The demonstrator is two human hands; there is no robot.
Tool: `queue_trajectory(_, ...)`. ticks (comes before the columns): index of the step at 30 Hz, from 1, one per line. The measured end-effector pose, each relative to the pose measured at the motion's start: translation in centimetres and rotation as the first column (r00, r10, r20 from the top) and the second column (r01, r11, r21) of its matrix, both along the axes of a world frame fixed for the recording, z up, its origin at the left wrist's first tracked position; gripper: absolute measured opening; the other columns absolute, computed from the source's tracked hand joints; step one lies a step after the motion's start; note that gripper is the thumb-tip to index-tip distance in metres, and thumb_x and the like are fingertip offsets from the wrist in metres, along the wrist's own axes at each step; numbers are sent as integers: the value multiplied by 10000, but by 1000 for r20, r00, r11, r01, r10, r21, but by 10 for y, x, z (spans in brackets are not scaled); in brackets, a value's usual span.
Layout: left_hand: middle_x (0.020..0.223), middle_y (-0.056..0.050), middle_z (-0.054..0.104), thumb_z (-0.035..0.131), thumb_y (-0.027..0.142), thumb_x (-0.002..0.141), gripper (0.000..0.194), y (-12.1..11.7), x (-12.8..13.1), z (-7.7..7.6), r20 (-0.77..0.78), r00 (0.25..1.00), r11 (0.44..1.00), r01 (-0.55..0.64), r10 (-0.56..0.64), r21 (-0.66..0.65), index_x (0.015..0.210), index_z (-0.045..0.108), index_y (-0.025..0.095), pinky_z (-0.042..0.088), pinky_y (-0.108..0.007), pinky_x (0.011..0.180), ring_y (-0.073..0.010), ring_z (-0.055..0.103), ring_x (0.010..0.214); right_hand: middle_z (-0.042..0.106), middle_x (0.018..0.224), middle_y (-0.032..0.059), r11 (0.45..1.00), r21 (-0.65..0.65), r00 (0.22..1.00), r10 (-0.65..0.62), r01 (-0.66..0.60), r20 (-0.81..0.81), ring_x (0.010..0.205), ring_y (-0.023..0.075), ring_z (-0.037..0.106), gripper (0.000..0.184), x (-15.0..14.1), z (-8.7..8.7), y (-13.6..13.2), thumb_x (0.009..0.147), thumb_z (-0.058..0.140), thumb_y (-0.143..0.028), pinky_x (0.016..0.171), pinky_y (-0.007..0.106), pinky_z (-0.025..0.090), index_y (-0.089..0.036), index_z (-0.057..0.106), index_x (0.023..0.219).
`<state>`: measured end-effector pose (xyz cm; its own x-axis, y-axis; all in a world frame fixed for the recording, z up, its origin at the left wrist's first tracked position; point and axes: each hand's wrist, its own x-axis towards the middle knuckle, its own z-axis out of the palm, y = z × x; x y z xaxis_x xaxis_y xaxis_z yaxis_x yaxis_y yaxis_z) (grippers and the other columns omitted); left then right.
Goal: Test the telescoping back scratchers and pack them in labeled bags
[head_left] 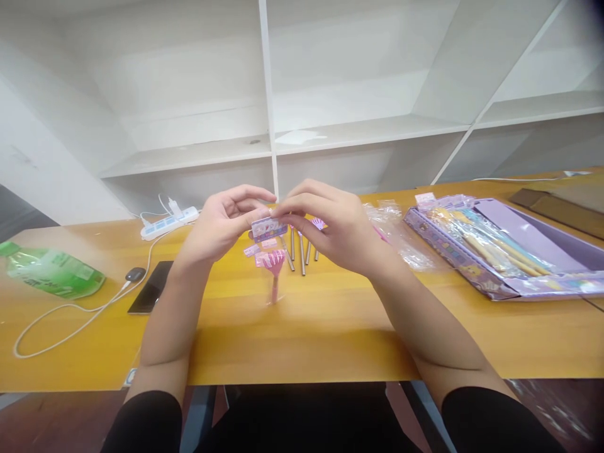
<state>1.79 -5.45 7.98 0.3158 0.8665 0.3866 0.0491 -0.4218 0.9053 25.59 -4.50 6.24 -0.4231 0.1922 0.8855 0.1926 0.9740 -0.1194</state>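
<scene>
Over the middle of the table, a small purple printed card [268, 229] is pinched at its top edge between my left hand [231, 220] and my right hand [325, 220]. Both hands have thumb and fingers closed at the card. Just below it shows a pink claw-shaped back scratcher [274, 263] in a clear bag; whether the bag hangs from this card I cannot tell. Smaller pink cards [251, 250] are beside the claw. Behind, partly covered by my right hand, are several metal rods [302, 255] and another pink claw head [318, 223].
Clear plastic bags [401, 242] lie right of my hands, beside a purple display box [472, 267] with bagged items. To the left are a green bottle [54, 272], a dark phone [150, 289], a white cable [70, 333] and a power strip [170, 223]. White shelving [268, 75] stands behind.
</scene>
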Motion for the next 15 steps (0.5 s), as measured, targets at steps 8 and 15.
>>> queue_trajectory(8,872,-48,809,928,398,896,316,1,-2,-2,2,1000,998,-17,17,60,1133,830,214,591,-249,658,-123,688,668,645,1064,59,1000,23,999,-5,3,52,940,171,653,145,2,-1,-5,1083,619,-168,786,332,553,-234,745,1110)
queue_trajectory(15,864,-48,788,914,425,906,318,0,-4,-2,-37,999,994,-23,27,107,1131,822,221,627,-277,690,-153,721,719,634,1109,74,1000,-4,991,-18,18,134,945,198,648,125,5,-3,-8,1086,630,-241,742,359,555,-283,739,1130)
